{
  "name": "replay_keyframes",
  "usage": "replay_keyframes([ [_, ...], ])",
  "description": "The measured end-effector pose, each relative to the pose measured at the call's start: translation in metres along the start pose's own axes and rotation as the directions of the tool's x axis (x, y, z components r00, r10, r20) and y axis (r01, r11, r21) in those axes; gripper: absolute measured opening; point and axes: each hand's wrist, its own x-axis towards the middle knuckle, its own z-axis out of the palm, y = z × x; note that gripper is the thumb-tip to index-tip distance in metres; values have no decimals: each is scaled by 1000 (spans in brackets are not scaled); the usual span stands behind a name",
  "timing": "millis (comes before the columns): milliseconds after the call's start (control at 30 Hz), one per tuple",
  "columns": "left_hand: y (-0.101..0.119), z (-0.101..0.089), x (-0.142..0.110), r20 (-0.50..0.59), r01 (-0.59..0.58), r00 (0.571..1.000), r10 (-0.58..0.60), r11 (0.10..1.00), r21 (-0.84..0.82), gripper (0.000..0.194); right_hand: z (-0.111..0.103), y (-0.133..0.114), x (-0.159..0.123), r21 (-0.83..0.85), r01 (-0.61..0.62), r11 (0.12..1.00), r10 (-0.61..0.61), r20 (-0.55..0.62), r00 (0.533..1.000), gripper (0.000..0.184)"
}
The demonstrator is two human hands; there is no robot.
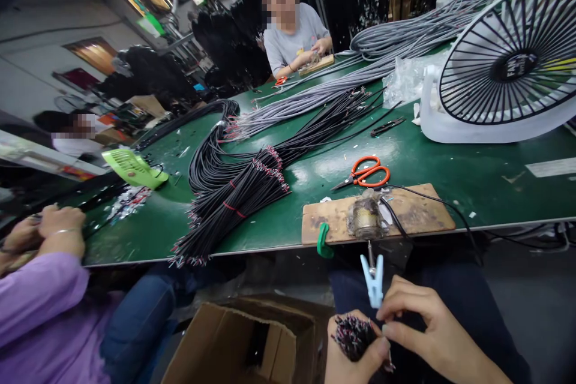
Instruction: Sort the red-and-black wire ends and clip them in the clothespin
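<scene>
My left hand (pixel 344 357) is wrapped around a bundle of thin black cables (pixel 353 336), whose stripped red and white wire ends point up. Beside it, the thumb and fingers of my right hand (pixel 418 321) close in a pinch at the bundle's edge; what they hold is too small to make out. Just above the fingertips, a light blue clothespin (pixel 372 282) sits at the end of a metal shaft (pixel 371 252). The shaft comes from a small motor (pixel 365 216) fixed to a wooden board (pixel 420 210) at the table edge.
A green clamp (pixel 323 241) and orange scissors (pixel 369 173) lie by the board. Black cable bundles (pixel 238 192), grey cables (pixel 306 99) and a white fan (pixel 490 72) occupy the green table (pixel 490 186). An open carton (pixel 234 342) stands below; a purple-sleeved person (pixel 40 312) works at left.
</scene>
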Motion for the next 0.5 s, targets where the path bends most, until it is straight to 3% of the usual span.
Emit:
replay_keyframes([
  [100,-1,2,-1,-68,-47,996,52,996,73,40,5,-10,0,-47,114,992,-113,24,993,6],
  [233,3,6,1,-34,-59,998,61,997,39,38,8,-9,-1,-136,173,975,-184,-75,980,16],
  [333,2,9,-2,-54,-43,998,39,996,-74,41,6,-6,-4,-157,152,976,-166,-78,983,17],
  [433,-3,10,-8,-65,-14,998,6,993,-118,44,3,-8,-6,-104,109,989,-110,-6,994,6],
  [500,-6,9,-12,-54,-1,999,-4,995,-97,45,2,-11,-6,-64,99,993,-96,41,995,15],
])
